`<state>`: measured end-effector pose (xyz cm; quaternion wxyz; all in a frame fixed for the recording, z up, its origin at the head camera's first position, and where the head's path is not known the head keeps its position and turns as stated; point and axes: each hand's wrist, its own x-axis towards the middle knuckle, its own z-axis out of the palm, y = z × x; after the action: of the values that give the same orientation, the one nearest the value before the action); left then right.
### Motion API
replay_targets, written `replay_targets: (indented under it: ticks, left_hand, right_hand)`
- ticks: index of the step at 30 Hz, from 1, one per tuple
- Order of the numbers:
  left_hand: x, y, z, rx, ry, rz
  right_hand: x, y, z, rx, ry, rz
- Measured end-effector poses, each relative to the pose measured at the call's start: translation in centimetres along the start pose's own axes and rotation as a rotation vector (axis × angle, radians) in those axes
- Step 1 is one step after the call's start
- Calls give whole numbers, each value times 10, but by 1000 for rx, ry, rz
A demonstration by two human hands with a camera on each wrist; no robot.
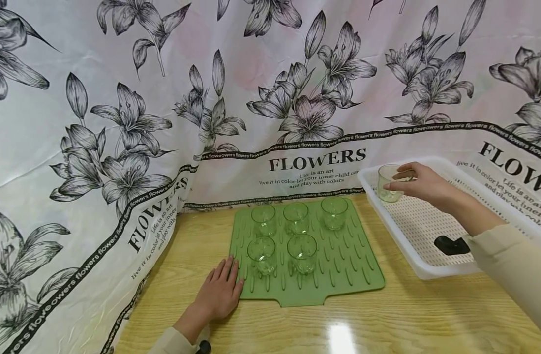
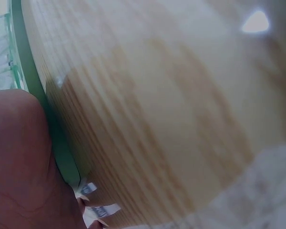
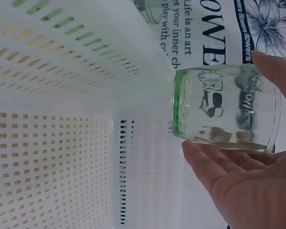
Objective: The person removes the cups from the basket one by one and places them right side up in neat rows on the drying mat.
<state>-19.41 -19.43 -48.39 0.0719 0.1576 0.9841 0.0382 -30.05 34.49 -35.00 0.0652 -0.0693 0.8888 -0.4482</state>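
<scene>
My right hand (image 1: pixel 412 184) grips a clear drinking glass (image 1: pixel 389 187) over the far left corner of the white plastic basket (image 1: pixel 399 250). In the right wrist view the glass (image 3: pixel 224 107) lies between thumb and fingers, its greenish end towards the basket wall. My left hand (image 1: pixel 219 290) rests with fingers extended at the left edge of the green drying mat (image 1: pixel 350 265). Several clear glasses stand on that mat: three along the back, including a back right glass (image 1: pixel 334 214), and two nearer, including a front left glass (image 1: pixel 262 255).
A black object (image 1: pixel 451 245) shows by the right wrist, over the basket's near end. The wooden table (image 1: pixel 385 319) bears the mat and basket. Behind and to the left hangs a flower-printed cloth (image 1: pixel 235 177), close to the mat's back edge.
</scene>
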Motion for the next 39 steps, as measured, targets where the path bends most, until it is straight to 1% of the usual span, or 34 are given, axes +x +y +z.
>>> replay_targets:
  ticks: [5,8,12,16,19,22,26,29,35,39]
  left_hand:
    - [1,-3,4,-3,-7,5]
    - [4,-6,9,15,-15,3]
    - [9,-11,15,56,10,10]
    - [12,-13,16,50,39,22]
    - [12,-13,16,36,32,20]
    - [12,-13,15,47,15,14]
    - [11,-12,15,46,16,12]
    - [9,-11,15,23,30,15]
    - [6,-8,13,6,25,17]
    - [5,-7,12,22,13,9]
  right_hand:
    - [-9,-8,2,-4,-7,4]
    - [-12,-13,3,-6,0,-1]
    - [-16,-21,4,-6,9,-23]
    - [-22,-31,6,-3,3,-33]
    - [-27,-38,13,-6,-6,-41]
    - [-30,-43,21,-10,-15,-57]
    - [-34,-51,32,-3,-26,-79]
    - [-36,-55,40,10,-32,-83]
    - [-41,-60,56,30,-40,-98]
    - [-44,-64,69,56,-51,-106]
